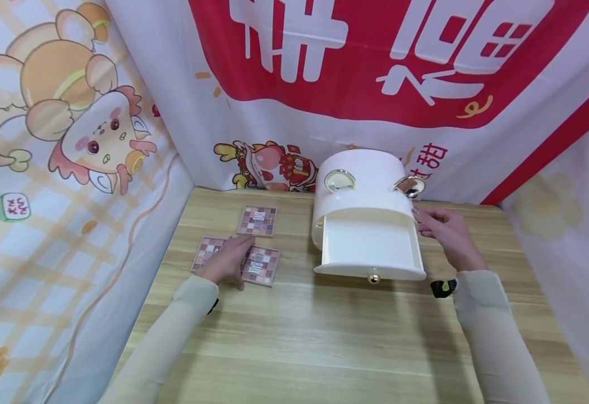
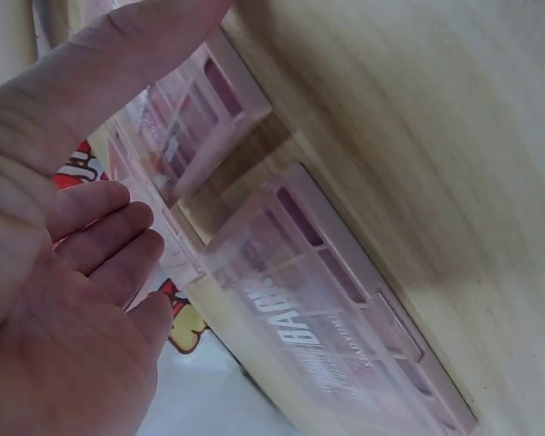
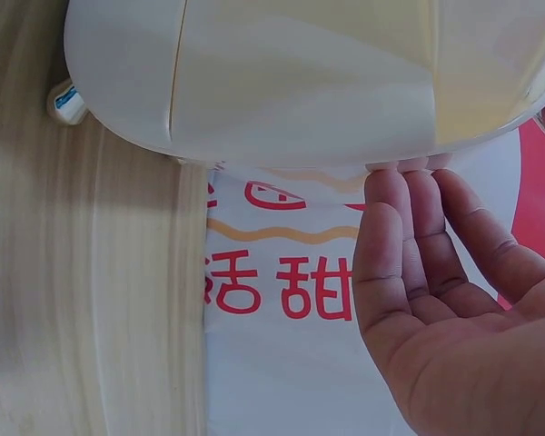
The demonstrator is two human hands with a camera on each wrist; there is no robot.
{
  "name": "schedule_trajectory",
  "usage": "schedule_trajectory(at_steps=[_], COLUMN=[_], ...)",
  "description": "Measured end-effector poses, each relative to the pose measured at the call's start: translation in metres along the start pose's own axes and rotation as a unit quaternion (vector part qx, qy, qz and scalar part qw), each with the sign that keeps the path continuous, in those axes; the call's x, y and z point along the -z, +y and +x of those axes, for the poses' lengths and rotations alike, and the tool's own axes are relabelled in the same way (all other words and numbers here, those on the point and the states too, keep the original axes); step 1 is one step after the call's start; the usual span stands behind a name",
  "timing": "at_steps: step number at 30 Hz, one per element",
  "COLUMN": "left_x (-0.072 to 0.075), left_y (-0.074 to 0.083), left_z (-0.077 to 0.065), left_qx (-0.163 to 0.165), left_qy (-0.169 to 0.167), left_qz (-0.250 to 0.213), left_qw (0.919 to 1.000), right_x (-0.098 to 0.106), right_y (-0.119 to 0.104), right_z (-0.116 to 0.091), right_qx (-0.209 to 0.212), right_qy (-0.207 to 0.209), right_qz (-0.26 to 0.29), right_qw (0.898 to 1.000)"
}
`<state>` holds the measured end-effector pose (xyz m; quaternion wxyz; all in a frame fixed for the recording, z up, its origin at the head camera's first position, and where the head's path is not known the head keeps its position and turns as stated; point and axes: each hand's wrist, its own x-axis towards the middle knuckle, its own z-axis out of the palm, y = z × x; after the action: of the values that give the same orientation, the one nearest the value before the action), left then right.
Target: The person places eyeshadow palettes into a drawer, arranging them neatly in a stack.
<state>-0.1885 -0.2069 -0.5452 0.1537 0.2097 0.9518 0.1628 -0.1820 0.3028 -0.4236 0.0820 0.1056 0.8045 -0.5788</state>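
Note:
Three eyeshadow palettes with pink checkered lids lie at the left of the table: a back one (image 1: 257,221), a left one (image 1: 203,252) and a right one (image 1: 261,266). My left hand (image 1: 229,259) hovers over the left and right palettes, overlapping both in the head view. In the left wrist view, its fingers are loosely bent with nothing in the palm, and a palette (image 2: 336,318) lies beyond. A white storage box (image 1: 362,174) stands at centre right, its drawer (image 1: 370,241) pulled out, with no contents visible. My right hand (image 1: 446,233) touches the box's right side with extended fingertips (image 3: 381,227).
The drawer front carries a small gold knob (image 1: 373,278) facing me. Two gold-rimmed round pieces (image 1: 340,180) stick up on the box. Printed cloth (image 1: 284,134) hangs behind and beside the wooden table (image 1: 294,348). A black wrist strap (image 1: 443,288) is by my right cuff.

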Motion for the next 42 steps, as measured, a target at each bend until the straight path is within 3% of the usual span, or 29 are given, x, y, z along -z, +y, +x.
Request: schedule_trajectory(at_steps=[7, 15, 22, 27, 34, 42], left_x=[0.0, -0.001, -0.004, -0.005, -0.001, 0.007], left_y=[0.001, -0.003, -0.011, -0.011, -0.008, -0.009], left_z=[0.002, 0.003, 0.004, 0.002, -0.003, -0.006], left_qx=[0.004, 0.029, 0.025, 0.041, 0.052, 0.068], left_qy=[-0.015, -0.033, -0.026, -0.022, 0.019, 0.045], left_qz=[0.012, -0.02, -0.035, -0.048, -0.108, -0.213], left_qw=[0.9998, 0.9988, 0.9987, 0.9978, 0.9926, 0.9737], right_x=[0.001, -0.001, -0.001, 0.0, 0.0, 0.0], right_y=[-0.001, -0.002, 0.0, 0.001, -0.002, -0.001], right_z=[-0.002, -0.001, 0.001, 0.001, -0.001, -0.001], right_qx=[-0.001, -0.009, -0.008, -0.005, -0.007, -0.008], right_qy=[0.001, 0.004, -0.001, -0.005, -0.001, -0.005], right_qz=[-0.003, -0.014, -0.014, -0.008, -0.02, -0.019], right_qw=[1.0, 1.0, 1.0, 1.0, 1.0, 1.0])
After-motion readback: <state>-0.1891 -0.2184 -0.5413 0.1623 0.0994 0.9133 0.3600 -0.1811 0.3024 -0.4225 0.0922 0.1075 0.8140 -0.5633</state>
